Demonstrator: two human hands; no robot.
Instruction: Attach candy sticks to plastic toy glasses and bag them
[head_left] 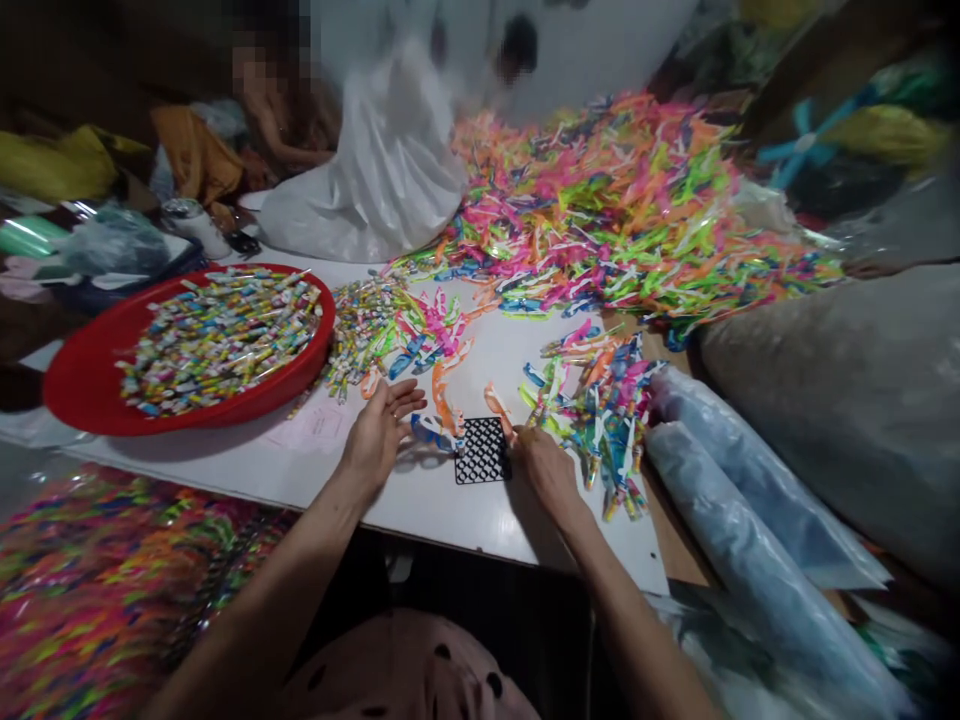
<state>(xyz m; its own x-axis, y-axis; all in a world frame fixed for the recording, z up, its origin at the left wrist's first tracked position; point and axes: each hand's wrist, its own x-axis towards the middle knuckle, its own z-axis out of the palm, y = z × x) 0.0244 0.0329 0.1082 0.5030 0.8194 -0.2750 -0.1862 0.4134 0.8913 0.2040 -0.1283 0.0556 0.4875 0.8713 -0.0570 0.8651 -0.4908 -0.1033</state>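
My left hand (pixel 380 428) rests on the white tabletop (pixel 420 500) with fingers stretched out, its fingertips near a blue plastic strip (pixel 433 432). My right hand (pixel 546 465) sits beside a small black mesh grid (pixel 483 451), fingers curled in a pinch on an orange strip (pixel 498 406) at the grid's right edge. A small heap of coloured strips (pixel 600 415) lies just right of that hand. Another loose cluster of strips and wrapped sticks (pixel 390 330) lies ahead of my left hand.
A red tray (pixel 82 385) full of wrapped sticks stands at the left. A huge pile of neon strips (pixel 622 210) covers the far table beside a white bag (pixel 382 170). Rolled clear plastic (pixel 742 540) lies at right. Another person sits at the far left.
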